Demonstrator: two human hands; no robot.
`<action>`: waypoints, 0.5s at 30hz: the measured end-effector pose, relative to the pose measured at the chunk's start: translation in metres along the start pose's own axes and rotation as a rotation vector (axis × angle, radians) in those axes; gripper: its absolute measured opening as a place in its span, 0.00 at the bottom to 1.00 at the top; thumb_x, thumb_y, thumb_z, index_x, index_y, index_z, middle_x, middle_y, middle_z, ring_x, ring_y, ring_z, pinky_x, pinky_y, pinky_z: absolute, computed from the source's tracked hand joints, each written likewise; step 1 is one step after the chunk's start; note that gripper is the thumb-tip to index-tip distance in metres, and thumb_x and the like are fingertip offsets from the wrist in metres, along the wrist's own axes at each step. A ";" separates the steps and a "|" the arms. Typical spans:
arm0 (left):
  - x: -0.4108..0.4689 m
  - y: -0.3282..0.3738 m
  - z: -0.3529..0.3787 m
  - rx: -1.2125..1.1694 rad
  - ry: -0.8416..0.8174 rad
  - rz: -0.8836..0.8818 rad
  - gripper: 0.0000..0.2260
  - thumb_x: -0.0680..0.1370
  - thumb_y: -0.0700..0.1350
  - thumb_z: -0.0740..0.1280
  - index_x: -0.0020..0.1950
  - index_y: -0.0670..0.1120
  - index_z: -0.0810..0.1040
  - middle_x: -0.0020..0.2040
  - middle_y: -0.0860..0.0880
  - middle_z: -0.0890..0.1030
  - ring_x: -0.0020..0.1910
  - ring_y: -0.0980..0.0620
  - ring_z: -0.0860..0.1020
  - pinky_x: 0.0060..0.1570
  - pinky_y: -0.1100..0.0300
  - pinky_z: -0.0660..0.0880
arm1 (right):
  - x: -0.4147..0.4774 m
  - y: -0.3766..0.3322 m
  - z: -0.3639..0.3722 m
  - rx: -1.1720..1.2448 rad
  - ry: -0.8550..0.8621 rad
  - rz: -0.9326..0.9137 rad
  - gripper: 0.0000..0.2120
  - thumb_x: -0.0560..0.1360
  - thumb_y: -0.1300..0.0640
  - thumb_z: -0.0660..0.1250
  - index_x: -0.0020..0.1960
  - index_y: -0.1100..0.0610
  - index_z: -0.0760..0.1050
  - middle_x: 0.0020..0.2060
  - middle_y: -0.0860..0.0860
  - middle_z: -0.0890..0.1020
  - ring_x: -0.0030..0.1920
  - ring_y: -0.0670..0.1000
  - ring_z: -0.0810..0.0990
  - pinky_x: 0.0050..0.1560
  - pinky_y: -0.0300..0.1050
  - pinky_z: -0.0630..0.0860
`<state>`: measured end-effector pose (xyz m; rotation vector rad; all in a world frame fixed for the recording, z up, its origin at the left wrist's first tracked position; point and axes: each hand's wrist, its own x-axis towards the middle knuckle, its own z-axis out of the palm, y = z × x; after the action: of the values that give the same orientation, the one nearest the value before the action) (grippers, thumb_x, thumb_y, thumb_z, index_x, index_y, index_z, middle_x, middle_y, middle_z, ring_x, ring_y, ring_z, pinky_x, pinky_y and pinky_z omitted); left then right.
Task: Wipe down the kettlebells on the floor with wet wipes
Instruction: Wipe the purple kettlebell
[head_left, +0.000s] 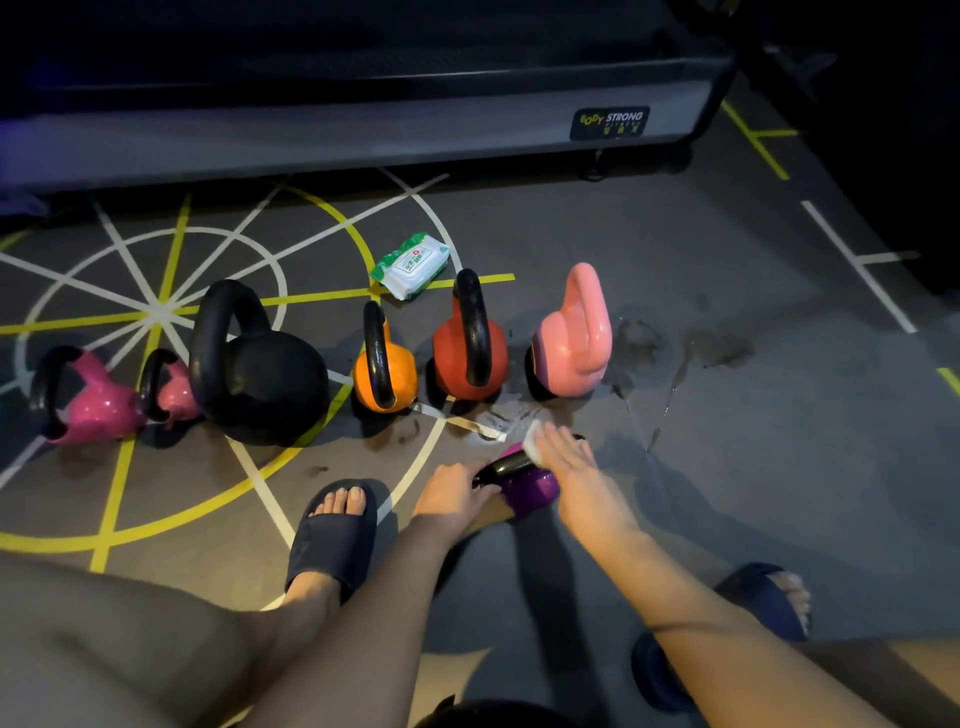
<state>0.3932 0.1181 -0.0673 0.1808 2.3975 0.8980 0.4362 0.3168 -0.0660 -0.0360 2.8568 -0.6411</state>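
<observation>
Beyond the left hand, a row of glossy coloured kettlebells stands on the grey rubber gym floor, which is lined yellow and white. This hand grips the small purple kettlebell by its black handle. The right hand, fingers flat, presses a white wet wipe onto it. Wet patches lie beyond.

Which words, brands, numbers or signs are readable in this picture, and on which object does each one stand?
"BODY STRONG": on the dark badge on the grey machine base.
Smaller lines under it on the same badge: too blurred to read.
On the wet wipes pack: a label with a small red sign; its words are too small to read.
On the purple kettlebell and the others in the row: no text visible.
</observation>
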 end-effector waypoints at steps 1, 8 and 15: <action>-0.002 -0.002 -0.001 -0.004 0.000 0.003 0.18 0.81 0.49 0.68 0.71 0.52 0.77 0.62 0.47 0.83 0.61 0.48 0.79 0.55 0.64 0.69 | 0.000 0.003 -0.002 -0.014 -0.037 -0.046 0.45 0.70 0.78 0.54 0.82 0.53 0.47 0.80 0.44 0.49 0.80 0.48 0.46 0.78 0.42 0.40; 0.003 0.002 0.000 0.031 0.021 0.013 0.15 0.81 0.51 0.68 0.68 0.52 0.80 0.59 0.46 0.84 0.59 0.46 0.80 0.57 0.58 0.74 | 0.001 -0.001 -0.002 -0.019 -0.032 -0.017 0.46 0.70 0.78 0.54 0.82 0.52 0.44 0.79 0.43 0.46 0.79 0.47 0.41 0.80 0.46 0.42; 0.012 0.008 0.005 0.076 0.018 -0.034 0.13 0.81 0.51 0.68 0.65 0.53 0.81 0.56 0.46 0.84 0.57 0.45 0.80 0.53 0.57 0.73 | 0.005 0.000 0.002 0.019 0.098 0.280 0.44 0.72 0.76 0.55 0.82 0.51 0.45 0.81 0.48 0.49 0.81 0.48 0.46 0.78 0.44 0.42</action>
<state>0.3856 0.1309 -0.0703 0.1610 2.4456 0.7967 0.4315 0.3157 -0.0690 0.4006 2.8692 -0.6263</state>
